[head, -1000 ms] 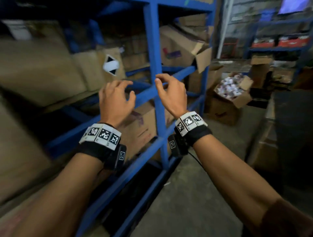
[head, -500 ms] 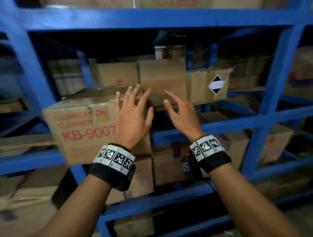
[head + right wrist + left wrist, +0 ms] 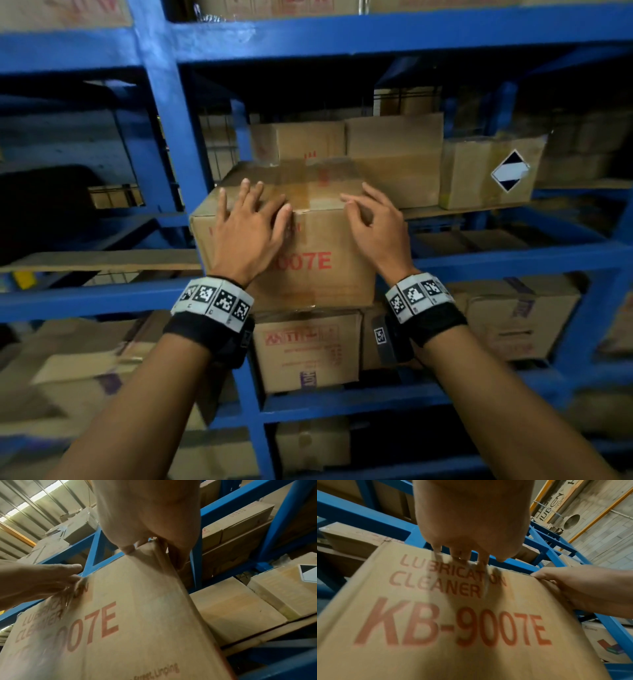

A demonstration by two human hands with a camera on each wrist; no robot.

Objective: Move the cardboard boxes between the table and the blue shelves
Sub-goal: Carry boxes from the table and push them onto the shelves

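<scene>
We lay our left hand (image 3: 250, 228) flat, grip wide, on top of the KB-9007E carton (image 3: 318, 263). Our right hand (image 3: 376, 228) grip curls over its top right corner. The carton sits at the blue shelf (image 3: 513, 255) front.

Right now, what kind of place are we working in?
Most likely a warehouse or stockroom: tall blue shelves stacked with cardboard boxes on several levels, the front box printed LUBRICATION CLEANER KB-9007E, plus a corrugated roof and block walls in the wrist views.
</scene>
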